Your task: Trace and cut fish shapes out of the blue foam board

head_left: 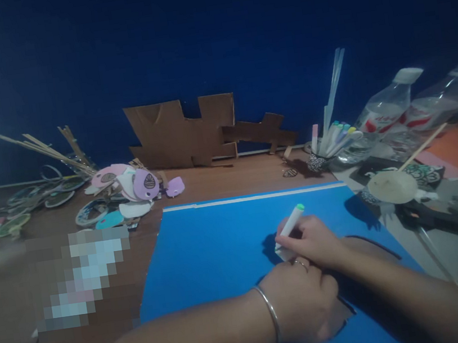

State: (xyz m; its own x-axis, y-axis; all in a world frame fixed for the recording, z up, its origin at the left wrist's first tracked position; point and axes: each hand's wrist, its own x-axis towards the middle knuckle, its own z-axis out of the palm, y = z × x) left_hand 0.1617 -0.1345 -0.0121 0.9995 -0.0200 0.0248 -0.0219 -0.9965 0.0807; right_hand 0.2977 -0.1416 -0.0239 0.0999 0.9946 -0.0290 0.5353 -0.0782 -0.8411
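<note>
In my right hand [313, 239] is a white marker pen [291, 224] with a green end, pinched between thumb and fingers and pointing down and left. Its tip meets a small white piece [283, 254], perhaps paper. My left hand [300, 300], with a ring and a silver bracelet, is closed just in front, its curled fingers at the edge of that white piece. Both hands rest over a blue sheet [207, 259]. A dark-edged flat piece [342, 314] shows partly from under my left hand; the rest is hidden.
Brown cardboard cut-outs [173, 137] lean on the dark blue wall. Paper craft pieces [122, 186] and wooden sticks [36, 148] lie left. On the right are markers [339, 136], plastic bottles [390, 103], a round pale cup [392, 187] with a stick, and a black tool [436, 222].
</note>
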